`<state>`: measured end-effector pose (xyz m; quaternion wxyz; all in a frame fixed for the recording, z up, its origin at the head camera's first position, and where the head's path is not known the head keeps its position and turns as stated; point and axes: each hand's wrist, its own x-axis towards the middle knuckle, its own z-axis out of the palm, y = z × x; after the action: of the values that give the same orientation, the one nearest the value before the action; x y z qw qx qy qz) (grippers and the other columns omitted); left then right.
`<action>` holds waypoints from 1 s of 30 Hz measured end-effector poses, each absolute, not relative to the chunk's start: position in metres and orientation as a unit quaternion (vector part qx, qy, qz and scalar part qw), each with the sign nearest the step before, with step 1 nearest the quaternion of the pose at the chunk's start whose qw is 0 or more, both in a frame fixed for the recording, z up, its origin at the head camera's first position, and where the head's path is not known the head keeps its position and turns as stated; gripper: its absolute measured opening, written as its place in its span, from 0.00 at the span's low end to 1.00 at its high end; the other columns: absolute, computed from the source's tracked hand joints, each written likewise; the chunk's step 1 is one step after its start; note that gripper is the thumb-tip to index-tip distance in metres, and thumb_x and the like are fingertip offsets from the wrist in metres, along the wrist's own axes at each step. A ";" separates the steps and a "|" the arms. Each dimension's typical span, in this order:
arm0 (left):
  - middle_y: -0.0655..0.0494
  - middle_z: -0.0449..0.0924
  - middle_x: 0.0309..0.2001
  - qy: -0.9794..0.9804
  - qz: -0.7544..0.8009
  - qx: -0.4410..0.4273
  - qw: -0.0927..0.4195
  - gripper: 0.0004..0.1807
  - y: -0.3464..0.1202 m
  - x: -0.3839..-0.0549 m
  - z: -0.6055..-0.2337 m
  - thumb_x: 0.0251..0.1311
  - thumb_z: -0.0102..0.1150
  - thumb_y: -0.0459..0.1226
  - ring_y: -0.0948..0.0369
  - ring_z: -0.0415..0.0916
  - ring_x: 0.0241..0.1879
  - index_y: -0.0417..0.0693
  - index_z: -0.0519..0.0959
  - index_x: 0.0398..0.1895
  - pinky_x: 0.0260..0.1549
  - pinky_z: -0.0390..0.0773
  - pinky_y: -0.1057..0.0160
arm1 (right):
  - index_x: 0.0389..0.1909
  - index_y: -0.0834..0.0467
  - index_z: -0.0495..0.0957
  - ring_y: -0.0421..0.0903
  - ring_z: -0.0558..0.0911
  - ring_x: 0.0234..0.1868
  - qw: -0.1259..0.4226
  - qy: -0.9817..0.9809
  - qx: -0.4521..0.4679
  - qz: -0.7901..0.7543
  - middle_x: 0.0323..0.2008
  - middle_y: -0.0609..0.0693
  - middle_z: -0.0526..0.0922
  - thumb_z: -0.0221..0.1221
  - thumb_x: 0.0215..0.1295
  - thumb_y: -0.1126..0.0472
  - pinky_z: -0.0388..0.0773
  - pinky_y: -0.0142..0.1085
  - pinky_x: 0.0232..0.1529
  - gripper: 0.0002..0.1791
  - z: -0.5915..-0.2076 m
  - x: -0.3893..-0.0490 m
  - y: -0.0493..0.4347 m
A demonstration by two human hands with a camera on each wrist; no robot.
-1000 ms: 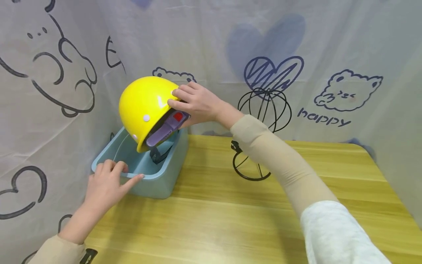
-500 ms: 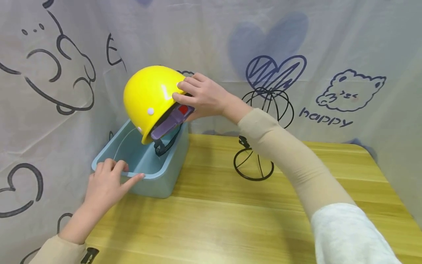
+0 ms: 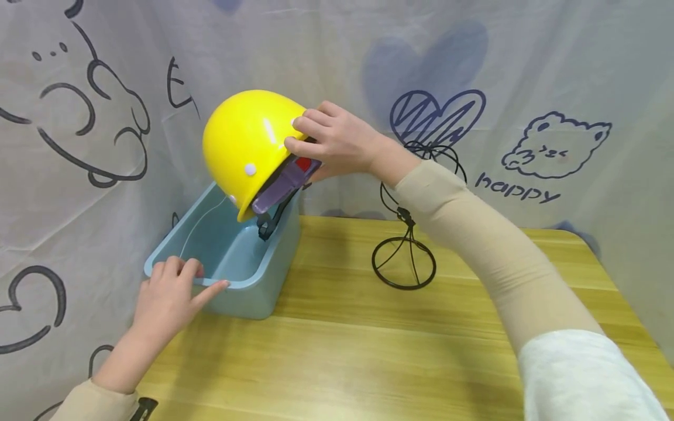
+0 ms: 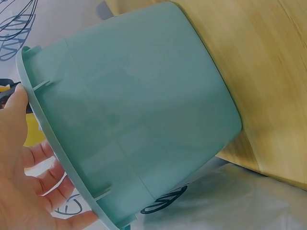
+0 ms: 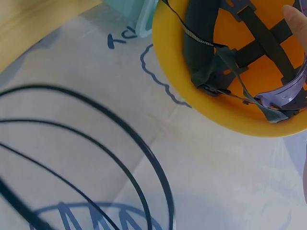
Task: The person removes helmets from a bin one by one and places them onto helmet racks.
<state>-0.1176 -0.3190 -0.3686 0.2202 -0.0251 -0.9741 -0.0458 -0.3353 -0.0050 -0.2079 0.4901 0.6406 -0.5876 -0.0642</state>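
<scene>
A yellow hard hat [image 3: 247, 140] hangs tilted above a light blue plastic bin [image 3: 237, 301], its open underside turned to the right. My right hand [image 3: 342, 140] grips it by the brim, fingers outside and thumb inside. Inside the shell, the right wrist view shows dark crossed straps [image 5: 264, 45] and a purple headband [image 5: 283, 96]; a black chin strap [image 3: 268, 225] dangles over the bin. My left hand [image 3: 168, 298] holds the bin's near rim, its fingers hooked over the edge and the thumb stretched along it. In the left wrist view the thumb tip lies right on the rim [image 4: 57, 148].
A black wire stand [image 3: 404, 263] with a round base and a caged top stands on the wooden table [image 3: 368, 362], partly behind my right forearm. A white patterned curtain [image 3: 326, 52] closes off the back and left. Another black object [image 3: 143, 408] shows near my left sleeve.
My right hand has raised the hard hat and carried it slightly to the right, so more of the bin's inside shows. The left hand stays on the rim.
</scene>
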 end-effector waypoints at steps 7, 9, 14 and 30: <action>0.41 0.70 0.35 -0.968 -0.042 -0.034 0.245 0.28 -0.318 -0.120 -0.371 0.51 0.67 0.59 0.43 0.68 0.33 0.45 0.72 0.34 0.16 0.65 0.52 | 0.54 0.51 0.63 0.54 0.74 0.45 0.495 -0.583 0.639 -0.085 0.44 0.57 0.74 0.63 0.54 0.33 0.72 0.44 0.41 0.37 -0.193 -0.331 0.006; 0.41 0.70 0.36 -0.968 -0.044 -0.032 0.244 0.28 -0.318 -0.121 -0.372 0.51 0.66 0.59 0.43 0.67 0.34 0.45 0.72 0.34 0.16 0.64 0.52 | 0.54 0.52 0.63 0.55 0.74 0.44 0.496 -0.580 0.640 -0.083 0.43 0.57 0.73 0.63 0.54 0.33 0.72 0.45 0.40 0.37 -0.190 -0.330 0.008; 0.40 0.70 0.38 -0.972 -0.049 -0.020 0.228 0.28 -0.318 -0.121 -0.373 0.54 0.63 0.60 0.42 0.67 0.36 0.46 0.72 0.35 0.18 0.64 0.52 | 0.53 0.52 0.64 0.55 0.74 0.44 0.503 -0.575 0.640 -0.079 0.42 0.58 0.73 0.62 0.54 0.31 0.72 0.45 0.38 0.37 -0.186 -0.331 0.011; 0.41 0.68 0.38 -0.974 -0.052 -0.014 0.221 0.27 -0.316 -0.122 -0.374 0.56 0.62 0.61 0.44 0.65 0.37 0.46 0.71 0.35 0.19 0.62 0.54 | 0.52 0.53 0.64 0.55 0.72 0.41 0.500 -0.582 0.631 -0.112 0.39 0.57 0.71 0.62 0.55 0.32 0.69 0.45 0.36 0.36 -0.176 -0.336 0.039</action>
<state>-0.1223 -0.3161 -0.3736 0.2207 -0.0137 -0.9739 -0.0520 -0.3358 0.0389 -0.1757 0.4998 0.6312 -0.5823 -0.1125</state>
